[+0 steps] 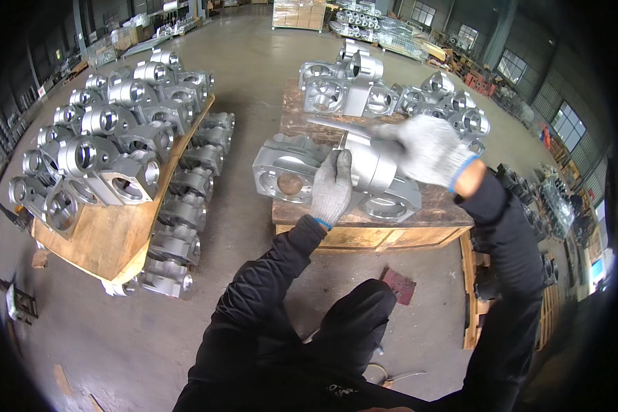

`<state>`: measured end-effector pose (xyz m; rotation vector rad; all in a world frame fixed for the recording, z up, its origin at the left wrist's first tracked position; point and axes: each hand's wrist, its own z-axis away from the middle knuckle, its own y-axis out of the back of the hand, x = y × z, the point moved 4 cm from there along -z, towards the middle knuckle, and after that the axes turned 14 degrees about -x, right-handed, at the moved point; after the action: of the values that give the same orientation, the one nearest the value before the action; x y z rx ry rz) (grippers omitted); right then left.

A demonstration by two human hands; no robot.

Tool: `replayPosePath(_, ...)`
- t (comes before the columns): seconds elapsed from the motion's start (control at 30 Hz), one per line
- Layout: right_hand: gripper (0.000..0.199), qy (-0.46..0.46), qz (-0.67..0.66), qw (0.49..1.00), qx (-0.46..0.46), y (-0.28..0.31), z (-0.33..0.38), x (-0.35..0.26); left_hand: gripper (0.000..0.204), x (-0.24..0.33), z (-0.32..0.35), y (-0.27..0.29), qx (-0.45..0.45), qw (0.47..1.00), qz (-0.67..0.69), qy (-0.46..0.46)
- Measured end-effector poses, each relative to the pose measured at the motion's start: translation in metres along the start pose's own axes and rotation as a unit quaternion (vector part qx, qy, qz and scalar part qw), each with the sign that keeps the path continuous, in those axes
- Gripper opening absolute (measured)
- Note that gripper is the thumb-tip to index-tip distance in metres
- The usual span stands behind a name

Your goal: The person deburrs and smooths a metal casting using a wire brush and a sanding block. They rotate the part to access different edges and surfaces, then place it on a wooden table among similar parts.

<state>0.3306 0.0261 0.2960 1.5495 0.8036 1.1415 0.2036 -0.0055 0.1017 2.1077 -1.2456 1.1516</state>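
A silver metal casting (285,180) with round bores lies on a wooden bench (367,237) in front of me. My left hand (332,184), in a pale knit glove, grips the casting near its middle, with the thumb up against the central ring. Over the right part of the casting, my right hand (432,152), gloved too, is closed around a long, thin grey tool that looks like a file (333,124). Its narrow blade points left across the top of the ring, and its handle is hidden in the glove. Motion blurs the right hand slightly.
More castings (347,82) stand at the bench's far end. On the left, several castings (106,120) crowd a wooden board (93,240), with another layer (185,209) beneath. A dark red cloth (399,285) lies on the floor by my knee. Dark parts and a pallet (470,295) stand right.
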Motion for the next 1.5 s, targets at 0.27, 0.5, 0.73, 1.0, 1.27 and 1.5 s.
replayPosePath(0.27, 0.03, 0.053, 0.098, 0.993, 0.041, -0.005, 0.01, -0.013, 0.044, 0.008, 0.011, 0.002, -0.021, 0.999, -0.017, 0.032)
replayPosePath(0.5, 0.029, 0.083, 0.061, 0.994, 0.026, 0.002, 0.019, -0.026, 0.038, 0.023, 0.04, 0.003, -0.009, 0.999, -0.04, 0.014)
replayPosePath(0.73, 0.036, 0.052, 0.05, 0.995, -0.068, 0.01, 0.018, -0.033, 0.037, 0.028, 0.069, 0.009, -0.02, 0.999, -0.03, 0.005)
replayPosePath(1.0, 0.032, 0.012, -0.046, 0.984, -0.17, 0.013, 0.029, -0.038, 0.039, 0.024, 0.1, 0.013, -0.039, 0.998, -0.051, 0.0)
replayPosePath(1.27, 0.034, 0.0, -0.044, 0.952, -0.303, 0.024, 0.038, -0.056, 0.042, 0.007, 0.149, 0.015, -0.05, 0.999, -0.009, -0.011)
replayPosePath(1.5, 0.038, 0.08, 0.046, 0.975, -0.203, 0.002, 0.058, -0.076, 0.042, -0.002, 0.172, 0.021, -0.094, 0.993, -0.048, -0.057)
